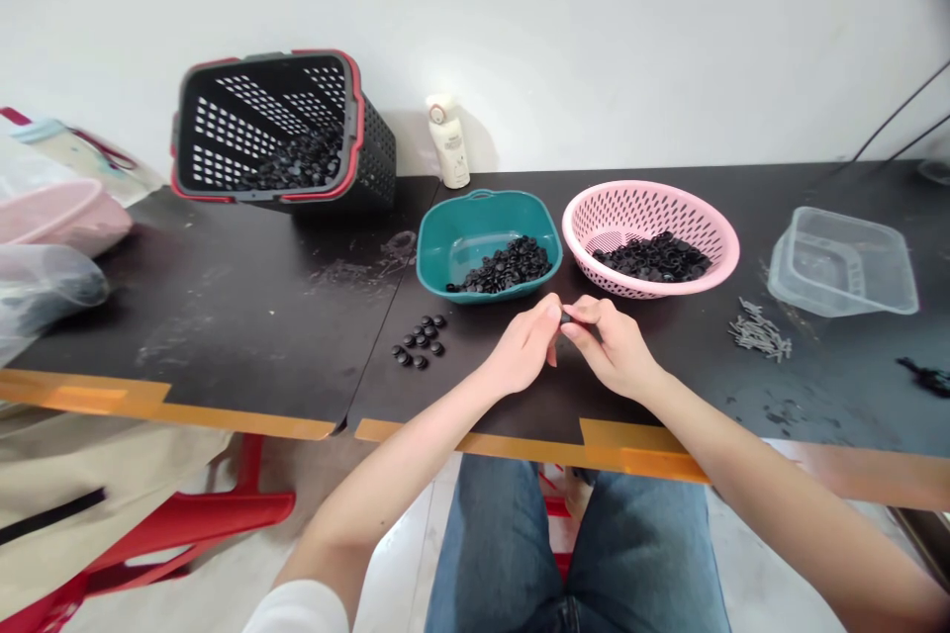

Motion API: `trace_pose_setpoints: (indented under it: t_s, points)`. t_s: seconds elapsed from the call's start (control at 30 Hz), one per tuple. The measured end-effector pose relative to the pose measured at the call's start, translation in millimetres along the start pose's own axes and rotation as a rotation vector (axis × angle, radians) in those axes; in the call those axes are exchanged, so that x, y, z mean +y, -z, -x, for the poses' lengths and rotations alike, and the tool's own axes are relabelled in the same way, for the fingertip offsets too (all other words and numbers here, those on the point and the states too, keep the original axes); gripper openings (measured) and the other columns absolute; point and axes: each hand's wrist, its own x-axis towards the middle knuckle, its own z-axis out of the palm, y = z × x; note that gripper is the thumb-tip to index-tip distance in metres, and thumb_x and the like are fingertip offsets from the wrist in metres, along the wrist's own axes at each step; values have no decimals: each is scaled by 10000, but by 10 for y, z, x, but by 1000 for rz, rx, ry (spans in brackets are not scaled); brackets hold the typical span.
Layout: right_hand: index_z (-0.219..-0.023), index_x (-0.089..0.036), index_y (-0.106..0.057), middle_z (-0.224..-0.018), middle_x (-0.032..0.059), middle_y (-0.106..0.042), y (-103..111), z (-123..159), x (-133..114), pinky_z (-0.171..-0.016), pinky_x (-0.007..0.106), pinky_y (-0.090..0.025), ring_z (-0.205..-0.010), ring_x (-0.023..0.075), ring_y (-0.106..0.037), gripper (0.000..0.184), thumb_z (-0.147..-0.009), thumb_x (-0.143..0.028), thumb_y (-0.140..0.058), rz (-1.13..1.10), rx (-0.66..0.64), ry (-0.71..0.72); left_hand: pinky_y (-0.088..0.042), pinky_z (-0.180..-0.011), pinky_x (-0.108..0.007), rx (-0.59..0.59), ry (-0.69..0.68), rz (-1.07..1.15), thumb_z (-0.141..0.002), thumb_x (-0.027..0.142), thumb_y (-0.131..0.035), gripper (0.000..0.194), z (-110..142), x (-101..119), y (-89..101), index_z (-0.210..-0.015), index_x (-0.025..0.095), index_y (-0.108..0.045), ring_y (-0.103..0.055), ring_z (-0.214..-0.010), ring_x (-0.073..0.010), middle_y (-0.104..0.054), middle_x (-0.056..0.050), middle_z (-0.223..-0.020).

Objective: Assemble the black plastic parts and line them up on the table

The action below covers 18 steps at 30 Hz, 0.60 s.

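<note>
Between the fingertips of my left hand (pixel 528 344) and my right hand (pixel 610 344) is a small round black part (pixel 565 317). Both hands pinch it just above the dark table, in front of the two basins. Fingers hide most of it, so its exact kind does not show. To the left of my left hand lies a loose cluster of small round black caps (pixel 421 340). Behind my hands stand a teal basin (pixel 437 247) holding many black caps and a pink perforated basket (pixel 723 257) holding black ring-like pieces.
A dark grey basket (pixel 378 153) with red handles leans at the back left, black pieces inside. Beside it stands a white bottle (pixel 449 143). Grey pins (pixel 761 331) and a clear plastic box (pixel 846 267) are on the right. Orange tape (pixel 252 420) runs along the front edge.
</note>
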Motion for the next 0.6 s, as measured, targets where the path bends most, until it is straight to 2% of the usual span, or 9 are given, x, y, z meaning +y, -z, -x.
trace_pose_setpoints:
  t_s: [0.17, 0.27, 0.43, 0.6]
  points:
    - [-1000, -232, -500, -862, 28, -567, -80, 50, -51, -628, 286, -521, -721, 147, -613, 91, -909, -230, -502, -174, 80, -96, -373, -591, -267, 51, -207, -214, -964, 466, -231, 382, 21, 32, 2, -747, 184, -370, -391, -594, -110, -394, 15, -664]
    - [-1071, -246, -506, -907, 39, -577, -96, 59, -77, -673, 307, -523, -789, 161, -613, 188, -892, -191, -524, -208, 116, -53, -372, -636, -286, 91, -327, -233, -963, 458, -239, 372, 22, 49, -7, -757, 182, -381, -389, -651, -125, -402, -6, -733]
    - [-1150, -259, -487, -892, 37, -593, -27, 33, -108, -669, 316, -506, -743, 158, -586, 314, -865, -143, -550, -120, 101, 32, -365, -603, -270, 66, -359, -232, -973, 395, -224, 338, 38, 65, 17, -802, 179, -419, -391, -623, -118, -412, -1, -726]
    - [-1138, -253, -473, -881, 35, -592, 32, 21, -88, -675, 321, -507, -742, 162, -583, 328, -846, -145, -579, -56, 35, 48, -366, -593, -265, 8, -436, -424, -960, 359, -257, 289, 22, 129, 118, -827, 177, -438, -422, -618, -120, -442, -2, -726]
